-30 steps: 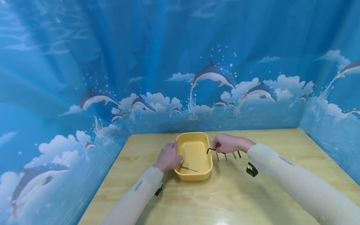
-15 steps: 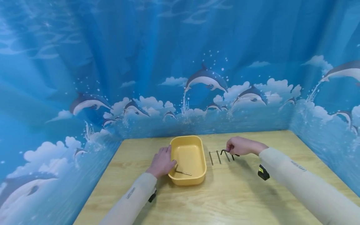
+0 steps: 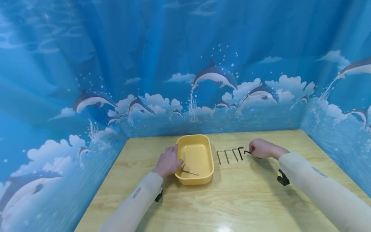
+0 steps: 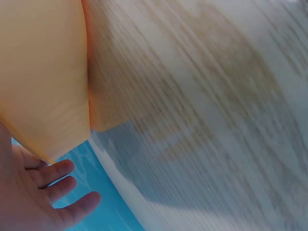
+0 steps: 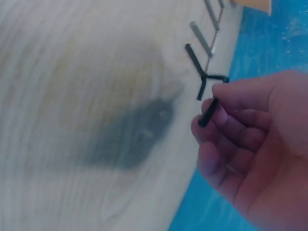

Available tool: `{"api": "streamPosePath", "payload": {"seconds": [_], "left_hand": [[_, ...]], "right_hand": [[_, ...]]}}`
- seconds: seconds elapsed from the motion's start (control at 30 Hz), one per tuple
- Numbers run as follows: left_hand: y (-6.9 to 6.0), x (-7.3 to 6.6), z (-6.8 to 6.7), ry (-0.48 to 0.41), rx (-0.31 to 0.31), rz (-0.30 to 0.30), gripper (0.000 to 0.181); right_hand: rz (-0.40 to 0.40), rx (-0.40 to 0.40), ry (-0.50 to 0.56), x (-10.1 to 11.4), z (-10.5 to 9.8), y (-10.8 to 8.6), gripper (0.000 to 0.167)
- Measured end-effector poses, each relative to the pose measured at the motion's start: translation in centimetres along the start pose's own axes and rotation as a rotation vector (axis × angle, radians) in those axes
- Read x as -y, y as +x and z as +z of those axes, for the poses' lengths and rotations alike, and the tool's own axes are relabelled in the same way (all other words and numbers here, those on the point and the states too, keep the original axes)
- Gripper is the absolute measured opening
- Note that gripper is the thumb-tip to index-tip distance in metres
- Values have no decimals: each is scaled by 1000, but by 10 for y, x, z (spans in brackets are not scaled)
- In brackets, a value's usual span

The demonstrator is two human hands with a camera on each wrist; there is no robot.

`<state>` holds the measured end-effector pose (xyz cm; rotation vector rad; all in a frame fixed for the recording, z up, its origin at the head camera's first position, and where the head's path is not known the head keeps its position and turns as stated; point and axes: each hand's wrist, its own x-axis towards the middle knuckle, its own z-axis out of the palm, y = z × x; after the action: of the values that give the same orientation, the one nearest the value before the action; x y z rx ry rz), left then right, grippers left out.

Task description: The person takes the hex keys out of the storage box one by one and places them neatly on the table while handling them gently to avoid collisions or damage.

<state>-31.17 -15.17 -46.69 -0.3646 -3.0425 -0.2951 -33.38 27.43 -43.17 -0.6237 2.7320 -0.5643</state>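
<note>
My left hand [image 3: 168,162] holds the left side of a yellow plastic tray [image 3: 195,157], its thumb over the rim and the other fingers along the outside wall. One bronze-coloured hex key [image 3: 190,172] lies inside the tray. Between thumb and fingertips my right hand [image 3: 263,148] pinches a black hex key [image 5: 209,113], just right of a row of hex keys on the table. That row has three bronze-coloured ones, the nearest to the tray being a hex key [image 3: 218,158], and a black hex key [image 3: 240,154] at its right end.
The pale wood table [image 3: 220,199] runs back to a blue curtain [image 3: 162,125] printed with dolphins and clouds. More curtain borders the table at left and right. A black wrist camera [image 3: 282,178] hangs under the right sleeve.
My right hand has carried the black hex key rightward, from beside the tray past the row's right end. The left hand stays at the tray. The head view has shifted a little.
</note>
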Motion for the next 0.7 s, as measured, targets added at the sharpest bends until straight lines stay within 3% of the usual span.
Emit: {"api": "streamPosePath", "payload": {"seconds": [0.27,0.43,0.7], "left_hand": [[3,3,-5,6,9,-26,78],[4,6,-4,6,6,-21,78],[2,4,-1,-19,7,-24,78]], "right_hand": [[66,-76,-72,1,10,5,10],[119,-104,-64,5,18,9,7],[191,-97,-3,2,27,17,19]]}}
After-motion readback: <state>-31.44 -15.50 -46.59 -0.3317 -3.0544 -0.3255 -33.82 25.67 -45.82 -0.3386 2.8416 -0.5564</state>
